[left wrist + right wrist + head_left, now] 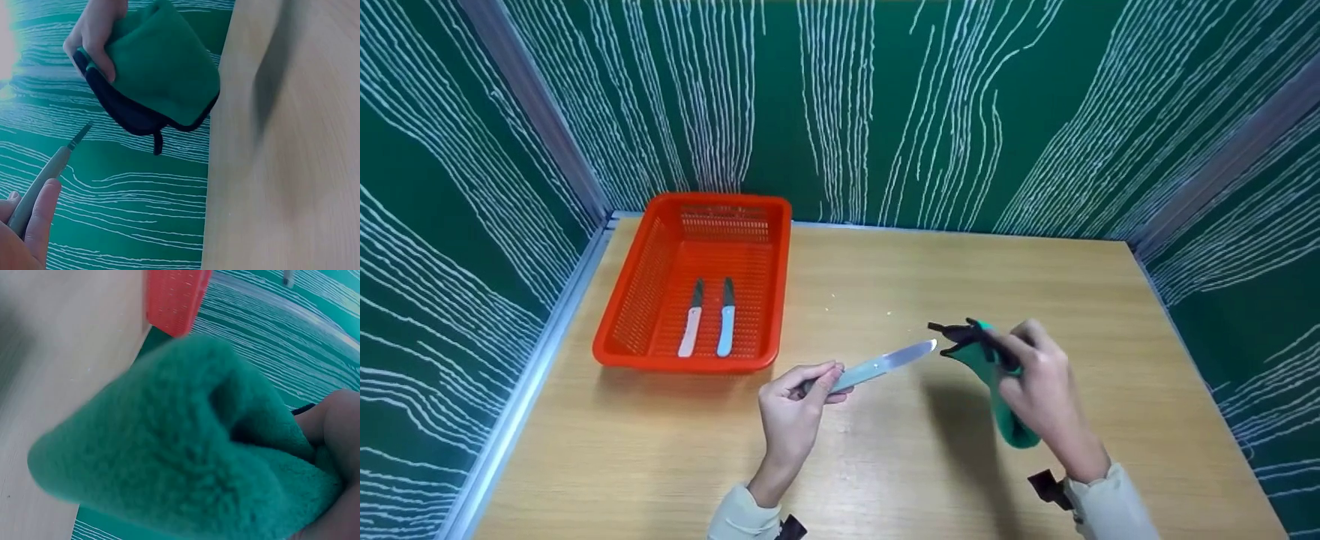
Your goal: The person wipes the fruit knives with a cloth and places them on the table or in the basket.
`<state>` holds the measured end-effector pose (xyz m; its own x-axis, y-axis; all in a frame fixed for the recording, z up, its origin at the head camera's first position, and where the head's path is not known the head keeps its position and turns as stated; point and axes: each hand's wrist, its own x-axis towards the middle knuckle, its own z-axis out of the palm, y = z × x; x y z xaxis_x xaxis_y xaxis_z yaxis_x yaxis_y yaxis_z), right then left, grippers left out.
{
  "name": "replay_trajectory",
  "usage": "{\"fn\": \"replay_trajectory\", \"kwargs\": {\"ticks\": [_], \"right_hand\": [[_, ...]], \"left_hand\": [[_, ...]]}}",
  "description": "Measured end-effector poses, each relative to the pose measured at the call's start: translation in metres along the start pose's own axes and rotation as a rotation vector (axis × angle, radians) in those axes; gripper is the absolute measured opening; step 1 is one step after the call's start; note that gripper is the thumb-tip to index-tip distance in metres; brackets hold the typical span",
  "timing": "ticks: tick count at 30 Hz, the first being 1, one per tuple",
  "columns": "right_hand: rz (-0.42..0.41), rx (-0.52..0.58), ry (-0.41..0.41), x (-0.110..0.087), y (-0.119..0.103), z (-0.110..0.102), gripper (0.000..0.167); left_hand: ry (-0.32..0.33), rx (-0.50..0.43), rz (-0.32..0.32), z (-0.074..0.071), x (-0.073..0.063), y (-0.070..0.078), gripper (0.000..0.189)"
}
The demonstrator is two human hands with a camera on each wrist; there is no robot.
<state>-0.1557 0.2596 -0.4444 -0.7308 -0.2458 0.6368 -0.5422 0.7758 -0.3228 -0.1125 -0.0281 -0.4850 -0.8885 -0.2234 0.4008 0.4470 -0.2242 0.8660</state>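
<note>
My left hand (797,412) grips a knife (870,369) by its pale grey-green handle, and the blade points up and to the right. Opposite it, my right hand (1044,382) holds a folded green cloth (1011,420) with black trim. The knife's tip is close to the cloth's black edge in the head view; whether they touch I cannot tell. From the left wrist, the cloth (163,67) hangs above the knife (45,180), apart from the blade. Fluffy cloth (169,439) fills most of the right wrist view and hides most of the right fingers.
A red plastic basket (784,300) stands on the wooden table (885,277) at the back left. Inside lie a pink-handled knife (690,330) and a blue-handled knife (726,330), side by side. Green panels with white wavy lines (840,112) enclose the table at the back and sides.
</note>
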Motion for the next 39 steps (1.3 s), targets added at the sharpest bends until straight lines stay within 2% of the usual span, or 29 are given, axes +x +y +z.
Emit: {"fn": "replay_trajectory", "kwargs": {"ticks": [5,9,16,20,24,31,36,39], "right_hand": [[0.062,0.068,0.121,0.003,-0.002,-0.008,0.035],[0.079,0.108,0.216,0.005,-0.006,-0.012,0.029],[0.132,0.155,0.297,0.012,-0.023,-0.015,0.027],[0.118,0.191,0.321,0.016,-0.034,-0.011,0.027],[0.043,0.205,0.31,0.018,-0.048,-0.005,0.031],[-0.107,0.233,0.18,0.014,-0.074,0.01,0.054],[-0.2,0.217,0.144,0.009,-0.084,0.021,0.056],[-0.242,0.189,0.086,0.006,-0.088,0.026,0.059]], "left_hand": [[0.004,0.008,-0.007,0.001,0.0,-0.002,0.016],[-0.002,-0.012,0.002,0.003,0.0,-0.004,0.017],[-0.007,-0.026,0.02,0.006,-0.001,-0.006,0.018],[-0.01,-0.015,0.027,0.009,-0.002,-0.007,0.016],[-0.004,-0.009,0.02,0.012,-0.004,-0.008,0.017],[0.018,-0.025,0.001,0.018,-0.004,-0.003,0.017],[0.021,-0.029,0.01,0.019,-0.005,0.0,0.017],[0.021,-0.034,0.046,0.019,-0.006,0.001,0.017]]}}
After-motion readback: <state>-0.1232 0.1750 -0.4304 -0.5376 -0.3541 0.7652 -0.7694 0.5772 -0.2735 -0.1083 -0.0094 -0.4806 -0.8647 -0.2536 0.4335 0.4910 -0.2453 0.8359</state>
